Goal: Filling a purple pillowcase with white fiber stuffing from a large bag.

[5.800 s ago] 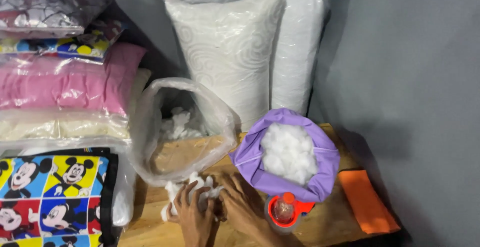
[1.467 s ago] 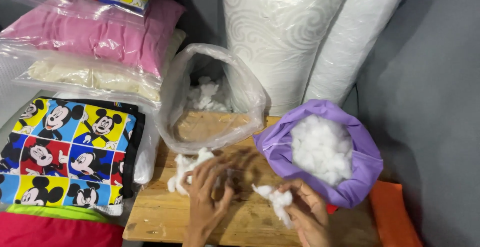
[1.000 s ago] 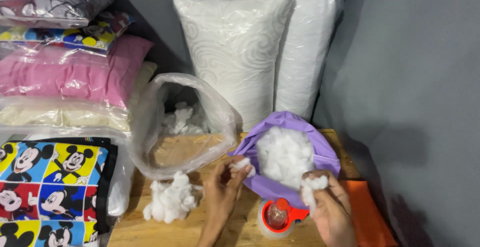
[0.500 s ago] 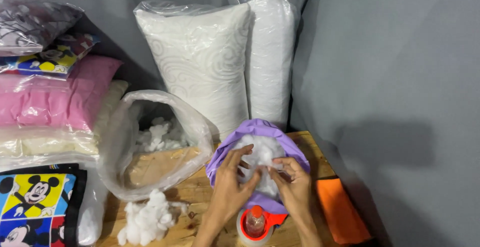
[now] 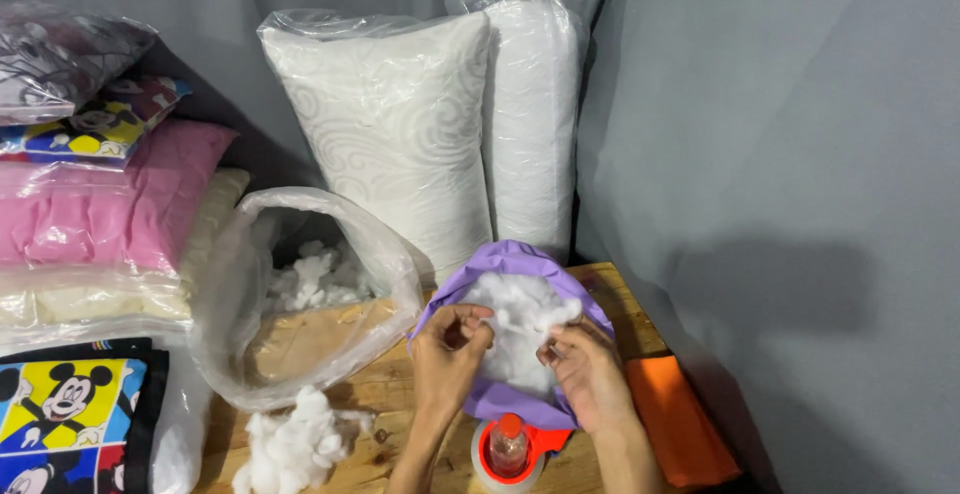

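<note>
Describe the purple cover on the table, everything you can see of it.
The purple fabric cover looks thin and soft. It sits mouth-up on the wooden table, open and packed with white stuffing. The left hand and right hand press into the stuffing at its mouth. Its lower edge overlaps a tape roll.

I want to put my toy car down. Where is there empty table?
Bare wood shows between the clear plastic bag, the loose stuffing pile and the left hand. A thin strip runs behind the orange cloth. Around the purple cover, both hands and the tape roll, it is crowded.
</note>
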